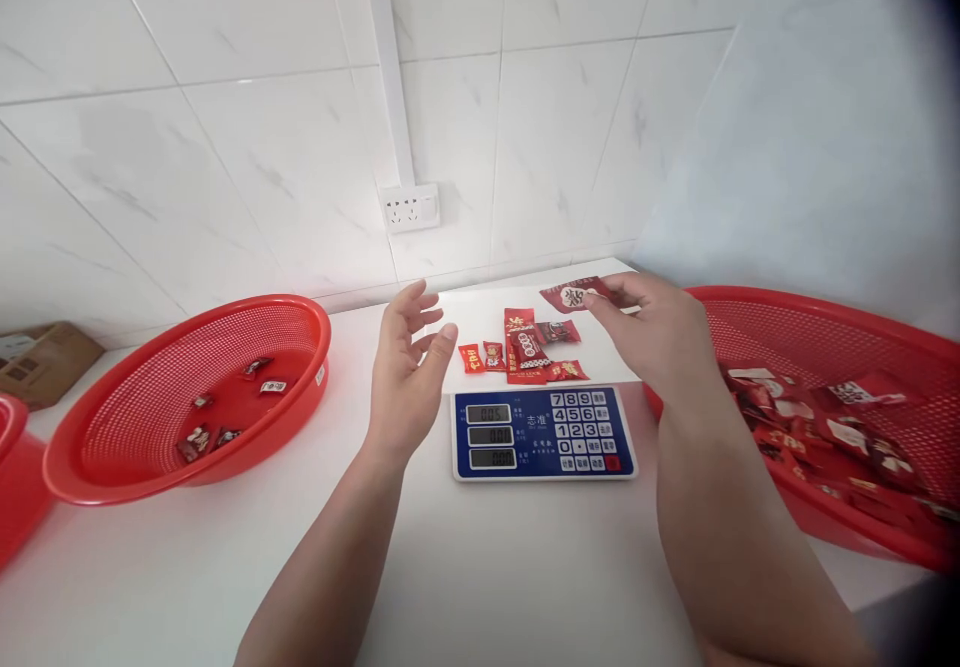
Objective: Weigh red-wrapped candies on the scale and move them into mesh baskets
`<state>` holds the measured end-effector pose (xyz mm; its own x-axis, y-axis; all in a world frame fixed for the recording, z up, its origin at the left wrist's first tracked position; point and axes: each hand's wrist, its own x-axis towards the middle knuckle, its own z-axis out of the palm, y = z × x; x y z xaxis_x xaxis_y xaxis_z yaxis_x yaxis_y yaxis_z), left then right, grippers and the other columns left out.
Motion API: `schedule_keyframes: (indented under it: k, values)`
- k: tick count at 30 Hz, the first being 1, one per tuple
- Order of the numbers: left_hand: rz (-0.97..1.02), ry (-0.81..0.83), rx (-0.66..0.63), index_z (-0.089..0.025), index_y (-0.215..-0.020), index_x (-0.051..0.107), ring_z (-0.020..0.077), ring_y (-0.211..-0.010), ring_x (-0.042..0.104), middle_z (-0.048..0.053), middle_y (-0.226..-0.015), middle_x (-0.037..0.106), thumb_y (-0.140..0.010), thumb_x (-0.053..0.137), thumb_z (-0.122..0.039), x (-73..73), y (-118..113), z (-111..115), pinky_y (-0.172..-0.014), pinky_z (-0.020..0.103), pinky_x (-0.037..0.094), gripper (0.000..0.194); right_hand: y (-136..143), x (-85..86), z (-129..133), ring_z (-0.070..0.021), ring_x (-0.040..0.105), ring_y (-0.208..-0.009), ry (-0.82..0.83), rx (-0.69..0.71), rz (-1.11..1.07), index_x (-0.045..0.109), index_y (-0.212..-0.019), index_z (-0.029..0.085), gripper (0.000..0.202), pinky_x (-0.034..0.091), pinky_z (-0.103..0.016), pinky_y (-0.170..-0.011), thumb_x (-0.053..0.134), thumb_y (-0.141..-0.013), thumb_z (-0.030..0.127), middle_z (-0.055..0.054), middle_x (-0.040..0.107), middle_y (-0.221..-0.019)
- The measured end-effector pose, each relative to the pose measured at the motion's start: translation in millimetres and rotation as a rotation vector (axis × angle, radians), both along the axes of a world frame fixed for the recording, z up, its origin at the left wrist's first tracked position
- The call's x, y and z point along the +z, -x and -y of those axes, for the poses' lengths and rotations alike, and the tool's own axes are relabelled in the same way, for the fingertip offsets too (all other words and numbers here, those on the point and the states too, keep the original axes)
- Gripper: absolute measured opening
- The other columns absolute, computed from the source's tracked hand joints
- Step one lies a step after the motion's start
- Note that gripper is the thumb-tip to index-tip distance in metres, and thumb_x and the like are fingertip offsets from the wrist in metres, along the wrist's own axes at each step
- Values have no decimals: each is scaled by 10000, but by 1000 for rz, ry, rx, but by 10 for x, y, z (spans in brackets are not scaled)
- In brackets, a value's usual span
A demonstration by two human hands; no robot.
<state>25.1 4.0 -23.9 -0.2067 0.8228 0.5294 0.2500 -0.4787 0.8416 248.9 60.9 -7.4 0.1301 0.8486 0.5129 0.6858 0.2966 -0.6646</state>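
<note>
The right grip (660, 332) pinches a dark red packet (571, 294) between thumb and fingers, covering the packet's right end and hiding the fingertips behind it; the small print along its upper edge is hard to make out. Below and behind the right forearm, the right basket (832, 309) is partly hidden and runs off the picture's edge, and the wrappers (847, 427) in it overlap too much to count. The digits on the scale (540, 432), below and left of the right grip, are too faint to read surely. The packet's long axis runs roughly sideways, its free end pointing left toward the left grip (411, 367), its white badge facing the camera. It is held above the scale's white pan (611, 359), up and right of the small red packets (527, 345) lying there, some overlapping. The left grip is spread wide, thumb apart from curved fingers, holding nothing, just left of those packets. Farther left, the left basket (154, 382) stands on the bench (300, 557).
</note>
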Motion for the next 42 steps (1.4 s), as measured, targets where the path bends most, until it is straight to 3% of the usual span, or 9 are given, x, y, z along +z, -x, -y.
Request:
schedule_keyframes:
  k: [6,11,14,18,23,27,33,37,42]
  values:
    - [38,88,-14,-299,-1246,438,200,-1153,520,63,-1231,531,-855,571,-312,-68,-22,-67,-924,379,472,413,-45,-70,-175,-244,623,-804,238,-30,266,667,-908,247,201,415,-321,-602,530,-805,351,-43,706,-881]
    - [31,113,-26,-298,-1253,418,195,-1148,525,63,-1220,535,-852,571,-299,-99,-62,-78,-915,379,477,429,-14,-123,-194,-239,638,-840,386,127,295,625,-1094,267,330,452,-324,-642,544,-807,409,-35,709,-905]
    - [21,117,-25,-294,-1250,417,202,-1148,526,66,-1213,542,-848,575,-296,-95,-77,-67,-907,386,480,431,-7,-123,-183,-226,644,-874,385,222,207,597,-1170,265,417,472,-342,-738,523,-826,491,-34,712,-939]
    - [15,96,-24,-298,-1257,417,204,-1154,524,65,-1208,548,-848,576,-296,-72,-75,-47,-908,379,478,439,-11,-64,-132,-209,648,-862,318,176,132,606,-1157,253,378,481,-330,-763,518,-843,446,-31,715,-923]
    - [13,96,-36,-296,-1253,415,198,-1152,524,61,-1198,554,-849,576,-300,-53,-82,-24,-911,372,473,435,-20,-51,-69,-221,645,-900,395,285,244,641,-1081,278,331,495,-315,-699,530,-829,461,-24,711,-982]
    - [-6,112,-51,-290,-1260,401,207,-1159,522,68,-1211,550,-851,571,-310,-54,-95,-14,-918,391,464,443,-21,-133,-100,-232,640,-940,423,395,397,620,-1133,309,367,497,-325,-717,581,-789,432,-8,697,-1062]
    - [-40,111,-51,-289,-1274,390,219,-1159,521,75,-1221,548,-853,562,-310,-69,-83,-23,-917,407,460,456,-29,-162,-136,-240,650,-932,441,336,443,635,-1103,294,305,501,-333,-709,555,-813,342,-17,708,-1051]
    - [-31,97,-55,-291,-1265,401,213,-1150,528,73,-1206,554,-852,571,-317,-73,-74,-28,-907,395,477,448,-4,-32,0,-201,665,-836,260,273,110,657,-1022,265,241,514,-323,-691,561,-825,365,-25,723,-964]
    - [-8,10,-37,-301,-1262,402,202,-1136,530,63,-1194,556,-872,539,-351,-62,-44,-30,-896,371,499,417,11,127,180,-139,584,-530,-339,174,-453,638,-741,207,123,441,-273,-472,578,-808,290,11,614,-574]
